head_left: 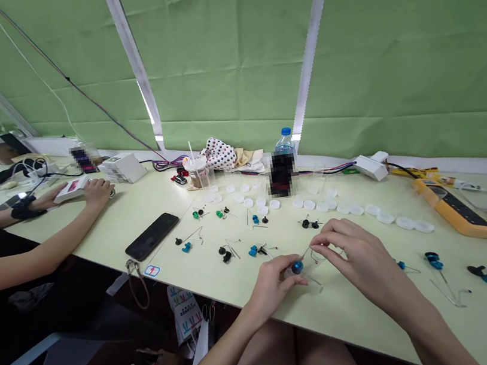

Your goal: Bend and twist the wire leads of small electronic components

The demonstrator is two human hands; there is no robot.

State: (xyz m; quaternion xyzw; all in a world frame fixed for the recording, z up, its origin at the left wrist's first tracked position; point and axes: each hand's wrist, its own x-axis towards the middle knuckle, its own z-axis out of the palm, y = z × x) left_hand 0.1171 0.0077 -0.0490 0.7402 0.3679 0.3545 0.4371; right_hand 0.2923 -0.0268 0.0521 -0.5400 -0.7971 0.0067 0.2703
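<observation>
My left hand [273, 284] is closed on a small blue plastic part [298, 267] with a clear or whitish piece around it, just above the table's front edge. Thumb and fingertips of my right hand [351, 255] pinch a thin metal wire [306, 253] that reaches toward the blue part. Below my left fingers a bent metal rod [315, 283] sticks out. Blue and black parts with thin rods [260, 250] lie to the left of my hands. More blue and black sets [436, 264] lie to the right, partly behind my right forearm.
Several white round caps [356, 210] form a line across the table. A black phone [152, 236] lies at left, a yellow multimeter [460, 212] at right. A cup with a straw [198, 174] and a bottle [285, 142] stand at the back. Another person's hands [98, 192] hold a white box.
</observation>
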